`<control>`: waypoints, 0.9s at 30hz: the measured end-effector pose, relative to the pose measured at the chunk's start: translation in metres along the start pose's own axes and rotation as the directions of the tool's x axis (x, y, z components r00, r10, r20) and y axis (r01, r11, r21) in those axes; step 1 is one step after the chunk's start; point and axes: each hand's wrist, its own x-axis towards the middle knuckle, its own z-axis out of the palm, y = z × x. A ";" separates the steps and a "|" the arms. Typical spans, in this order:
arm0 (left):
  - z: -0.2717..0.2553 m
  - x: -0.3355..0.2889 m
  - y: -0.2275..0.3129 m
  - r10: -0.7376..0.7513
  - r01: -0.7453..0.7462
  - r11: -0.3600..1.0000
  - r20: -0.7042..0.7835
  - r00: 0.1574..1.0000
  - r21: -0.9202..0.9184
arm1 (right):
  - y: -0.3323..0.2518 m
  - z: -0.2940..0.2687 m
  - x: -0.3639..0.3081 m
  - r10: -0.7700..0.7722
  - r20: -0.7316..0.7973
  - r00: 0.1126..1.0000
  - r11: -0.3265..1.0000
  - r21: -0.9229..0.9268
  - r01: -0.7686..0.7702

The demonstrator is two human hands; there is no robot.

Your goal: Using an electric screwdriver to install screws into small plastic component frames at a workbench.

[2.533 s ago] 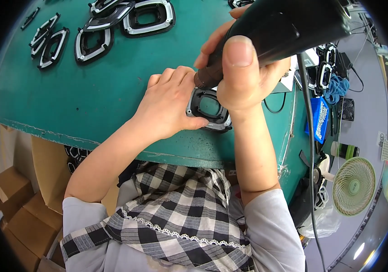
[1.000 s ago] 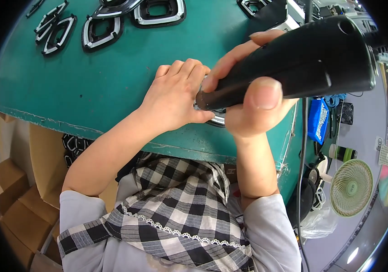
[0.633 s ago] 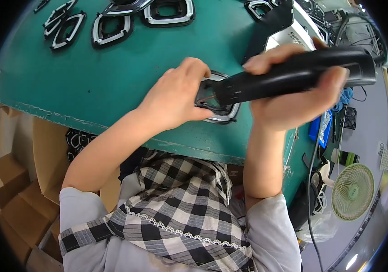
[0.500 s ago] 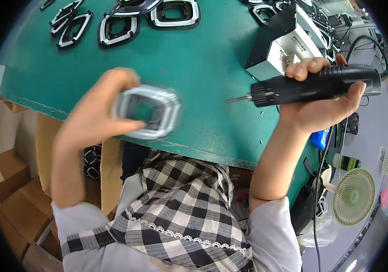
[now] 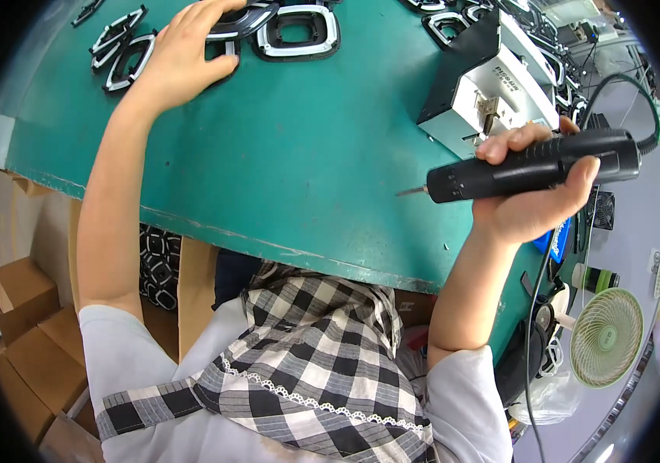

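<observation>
In my right hand [image 5: 526,181] I grip a black electric screwdriver [image 5: 538,166], its thin bit pointing left above the green table [image 5: 307,170]. My left hand [image 5: 179,62] is stretched to the far left side of the table. Its thumb and fingers are spread over a black-and-white rounded frame, which the hand mostly hides; I see no frame lifted in it. Beside the fingers lies a dark frame [image 5: 249,21] overlapping others. A black frame with a white ring [image 5: 299,54] is just right of it, and more frames [image 5: 118,35] lie on the left.
A white-and-black metal box [image 5: 476,85] stands at the right, with more frames [image 5: 445,29] behind it. A cable [image 5: 534,339] hangs near a green fan [image 5: 606,337]. Below the left table edge, a carton [image 5: 195,293] stands beside several black frames [image 5: 158,266].
My left hand has moved up and away from the near edge to the far frames; the frame it held is gone from it. My right hand with the screwdriver has shifted slightly.
</observation>
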 end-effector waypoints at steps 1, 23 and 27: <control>-0.006 0.012 0.008 -0.148 0.164 0.968 0.093 0.985 -0.192 | -0.003 -0.007 -0.002 0.001 -0.013 1.000 1.000 0.011 -0.001; -0.004 0.058 -0.020 0.282 -0.199 0.847 -0.100 0.954 0.493 | -0.054 -0.038 0.029 -0.442 -0.127 0.888 0.849 -0.378 0.368; -0.010 0.027 0.056 0.448 -0.261 0.754 -0.181 0.876 0.603 | -0.056 -0.031 0.056 -0.589 0.020 0.808 0.722 -0.434 0.538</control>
